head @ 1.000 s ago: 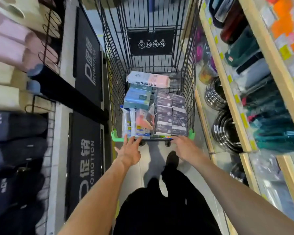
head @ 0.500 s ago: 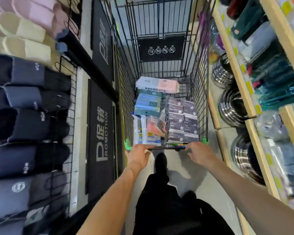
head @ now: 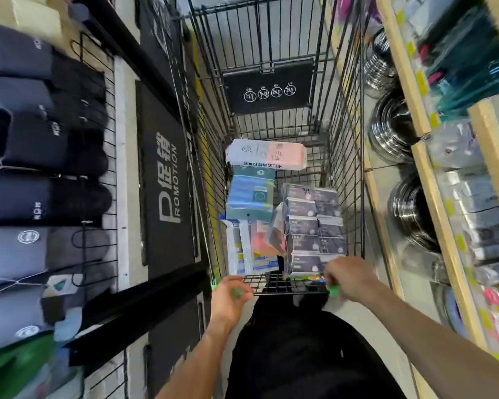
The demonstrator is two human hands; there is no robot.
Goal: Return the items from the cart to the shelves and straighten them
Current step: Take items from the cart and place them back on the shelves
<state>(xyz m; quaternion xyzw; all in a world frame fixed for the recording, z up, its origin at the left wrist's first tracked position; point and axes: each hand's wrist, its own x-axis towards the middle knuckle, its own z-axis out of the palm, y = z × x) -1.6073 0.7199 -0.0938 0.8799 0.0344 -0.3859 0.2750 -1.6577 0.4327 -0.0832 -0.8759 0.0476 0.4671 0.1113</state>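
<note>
The black wire shopping cart (head: 271, 116) stands in a narrow aisle, directly in front of the person. Its basket holds several packaged goods at the near end. A white and pink rectangular packet (head: 267, 154) lies farthest from the person, across the basket. Just beside it, closer to the person, is a blue and teal soft pack (head: 250, 198). On the right side lies a stack of dark grey wrapped packs (head: 313, 226), touching the right wall of the basket. Between this stack and the left wall stand thin white and orange flat packets (head: 252, 249) on their edges.

The left hand (head: 228, 300) has its fingers curled closed on the near rim of the cart at the green plastic corner piece (head: 236, 292). The right hand (head: 349, 280) grips the rim at the other green corner, fingers closed around it.

On the left, dark grey and black fabric items (head: 35, 145) hang on a wire rack, and a black sign with the word PROMOTION (head: 167, 191) is next to the cart. On the right, wooden shelves (head: 432, 197) carry shiny steel bowls (head: 392, 128) and plastic-wrapped goods, which are blurred. The printing on the packets is too small to read. The wheels of the cart are hidden, and the person's forearms are cut off by the lower edge.
</note>
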